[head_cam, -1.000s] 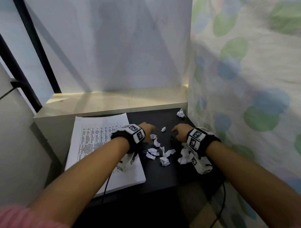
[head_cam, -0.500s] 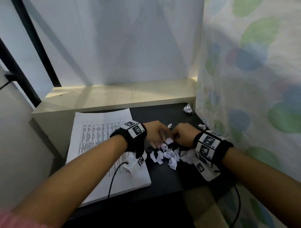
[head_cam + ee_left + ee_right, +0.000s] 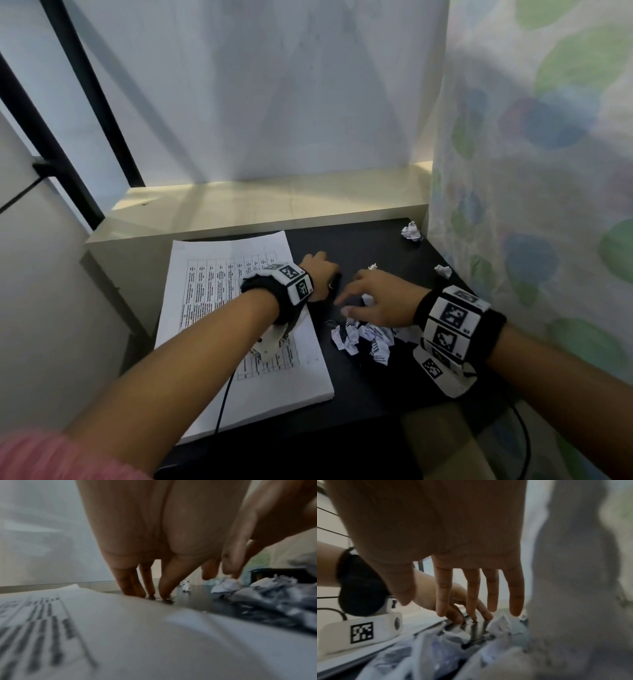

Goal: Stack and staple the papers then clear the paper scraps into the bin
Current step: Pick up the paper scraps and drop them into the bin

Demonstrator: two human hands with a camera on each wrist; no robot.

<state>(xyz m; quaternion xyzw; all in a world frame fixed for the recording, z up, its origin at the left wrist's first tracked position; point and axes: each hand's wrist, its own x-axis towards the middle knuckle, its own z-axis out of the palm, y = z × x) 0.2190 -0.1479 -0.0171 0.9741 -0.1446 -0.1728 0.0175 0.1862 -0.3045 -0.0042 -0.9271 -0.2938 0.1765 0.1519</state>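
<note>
A white stack of printed papers (image 3: pixel 239 308) lies on the left of the black table (image 3: pixel 359 387). My left hand (image 3: pixel 320 270) stands at the stack's right edge, its straight fingertips (image 3: pixel 149 593) touching the table top. A heap of crumpled paper scraps (image 3: pixel 363 339) sits right of the stack. My right hand (image 3: pixel 363 301) hovers over the heap with spread, straight fingers (image 3: pixel 472 595), holding nothing. In the right wrist view the scraps (image 3: pixel 445 649) lie below the palm, with the left hand (image 3: pixel 471 614) beyond them.
Loose scraps lie apart: one at the back right corner (image 3: pixel 411 231), one near the curtain (image 3: pixel 443 270), a tiny one by my right hand (image 3: pixel 372 266). A cream shelf (image 3: pixel 274 202) borders the back. A patterned curtain (image 3: pixel 531 205) hangs along the right.
The scattered scraps have been drawn into one heap. My left hand has pulled away to the stack's edge, and my right hand has opened over the heap.
</note>
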